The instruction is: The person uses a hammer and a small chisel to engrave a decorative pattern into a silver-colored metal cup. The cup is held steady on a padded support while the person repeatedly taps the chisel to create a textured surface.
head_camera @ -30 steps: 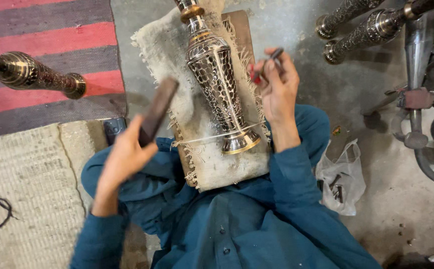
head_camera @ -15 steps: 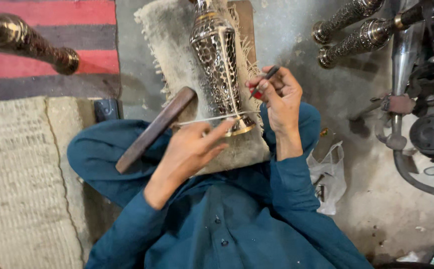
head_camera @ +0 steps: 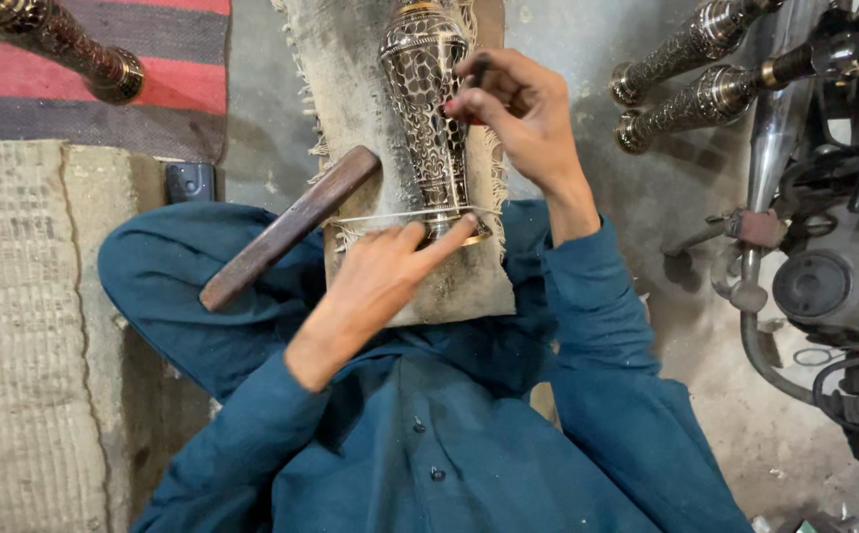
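Since half a second ago the right hand has slid up over the pierced metal vase, its grip pinched on a small dark tool (mostly hidden). Left hand holds the wooden stick, fingertips touching the vase's foot. That vase lies on a burlap-covered board across the lap, a thin cord over its base.

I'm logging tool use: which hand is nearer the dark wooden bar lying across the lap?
Left. The left hand is right beside the dark wooden bar, fingertips at the base of the pierced metal vase. The right hand is farther off, up at the vase's body.
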`<state>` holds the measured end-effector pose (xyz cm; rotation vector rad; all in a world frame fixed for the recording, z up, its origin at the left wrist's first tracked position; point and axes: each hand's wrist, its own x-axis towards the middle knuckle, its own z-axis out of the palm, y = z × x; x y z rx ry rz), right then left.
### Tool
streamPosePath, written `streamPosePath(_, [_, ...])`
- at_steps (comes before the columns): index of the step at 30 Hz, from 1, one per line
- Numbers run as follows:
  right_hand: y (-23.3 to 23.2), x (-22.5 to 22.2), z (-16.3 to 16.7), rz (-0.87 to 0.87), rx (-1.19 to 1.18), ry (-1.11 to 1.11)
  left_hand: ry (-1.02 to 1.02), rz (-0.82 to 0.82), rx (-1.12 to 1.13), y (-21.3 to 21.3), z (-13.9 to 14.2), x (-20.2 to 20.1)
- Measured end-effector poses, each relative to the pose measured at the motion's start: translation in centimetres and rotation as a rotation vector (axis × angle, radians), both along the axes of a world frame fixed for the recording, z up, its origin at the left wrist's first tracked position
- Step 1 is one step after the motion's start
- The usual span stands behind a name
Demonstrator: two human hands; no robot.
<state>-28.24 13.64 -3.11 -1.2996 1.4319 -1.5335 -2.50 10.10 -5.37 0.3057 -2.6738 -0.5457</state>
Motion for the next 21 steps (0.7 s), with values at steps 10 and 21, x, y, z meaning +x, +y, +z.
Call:
streamPosePath(10, [-2.6,0.2,4.1,0.357,0.044,0.476,-0.201,0.402,0.322,-8.0,-2.9,8.5])
streamPosePath(21, [-4.8,-0.3,4.1,0.456,0.03,0.583,0.41,0.258,0.792,-4.2,-4.4,6.5])
